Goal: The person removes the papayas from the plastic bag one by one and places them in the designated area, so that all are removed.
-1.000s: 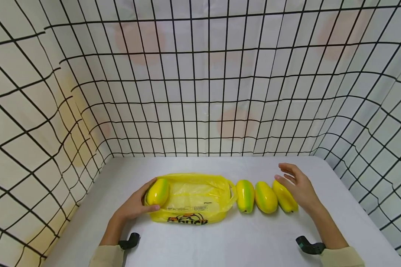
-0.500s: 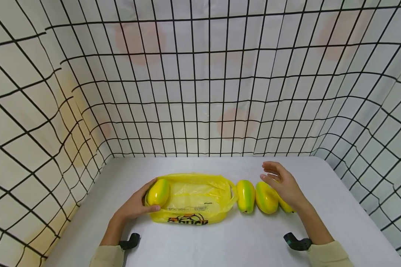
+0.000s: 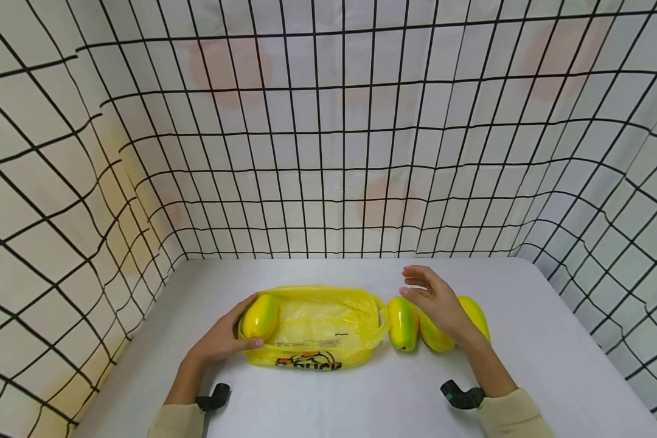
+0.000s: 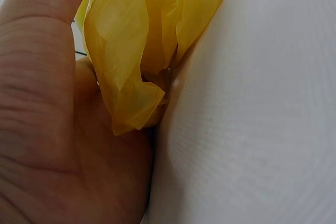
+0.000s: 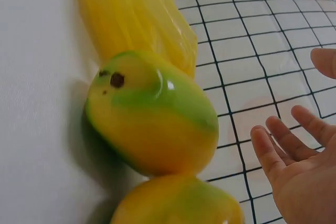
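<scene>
A yellow plastic bag (image 3: 328, 340) lies with its mouth spread wide on the table. Inside its left end sits a yellow-green papaya (image 3: 261, 317). My left hand (image 3: 221, 331) grips that end, thumb over the front rim and fingers round the back. Up close in the left wrist view, crumpled bag film (image 4: 126, 40) lies against the palm. My right hand (image 3: 438, 304) hovers over the papayas right of the bag, fingers spread and holding nothing. Below it are the nearest papaya (image 3: 403, 322), a partly hidden middle papaya (image 3: 437, 339) and the outer papaya (image 3: 475, 315).
Black grid netting (image 3: 342, 182) rises behind and along both sides of the white table (image 3: 361, 401). In the right wrist view, the nearest papaya (image 5: 157, 114) lies close to the bag's right end (image 5: 131, 14).
My right hand has moved left, from the outer papaya to above the middle and nearest ones. The left hand and the bag stay in place.
</scene>
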A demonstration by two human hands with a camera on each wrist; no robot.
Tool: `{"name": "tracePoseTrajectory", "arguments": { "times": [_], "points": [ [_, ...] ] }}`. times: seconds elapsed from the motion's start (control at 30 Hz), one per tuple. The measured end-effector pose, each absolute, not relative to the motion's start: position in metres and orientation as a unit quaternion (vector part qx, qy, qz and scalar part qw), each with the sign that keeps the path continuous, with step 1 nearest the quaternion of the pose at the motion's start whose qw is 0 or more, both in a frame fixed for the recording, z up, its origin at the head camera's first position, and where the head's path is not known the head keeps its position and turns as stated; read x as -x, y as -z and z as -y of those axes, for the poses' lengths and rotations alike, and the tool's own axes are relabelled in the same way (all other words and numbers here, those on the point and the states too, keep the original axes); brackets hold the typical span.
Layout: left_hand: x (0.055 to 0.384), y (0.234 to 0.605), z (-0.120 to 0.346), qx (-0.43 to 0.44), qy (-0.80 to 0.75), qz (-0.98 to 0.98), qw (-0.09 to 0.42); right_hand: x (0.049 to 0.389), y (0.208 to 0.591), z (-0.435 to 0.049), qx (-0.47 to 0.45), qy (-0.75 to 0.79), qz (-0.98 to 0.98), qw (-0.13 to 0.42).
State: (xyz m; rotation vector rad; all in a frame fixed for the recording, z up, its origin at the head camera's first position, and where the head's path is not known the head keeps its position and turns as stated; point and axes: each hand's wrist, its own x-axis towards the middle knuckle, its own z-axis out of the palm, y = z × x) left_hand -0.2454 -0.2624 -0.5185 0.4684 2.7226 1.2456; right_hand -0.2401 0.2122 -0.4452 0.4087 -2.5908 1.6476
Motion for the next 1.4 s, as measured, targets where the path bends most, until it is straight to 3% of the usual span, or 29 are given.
{"name": "tracePoseTrajectory", "arguments": {
  "times": [0.6, 1.4],
  "points": [
    [0.242, 0.515, 0.262, -0.132, -0.392, -0.909, 0.056, 0.244, 0.444, -0.155, -0.156, -0.578, 0.801, -0.028],
    [0.248, 0.519, 0.267, -0.175, -0.393, -0.902, 0.049, 0.252, 0.461, -0.091, -0.180, -0.574, 0.793, -0.096]
  ]
}}
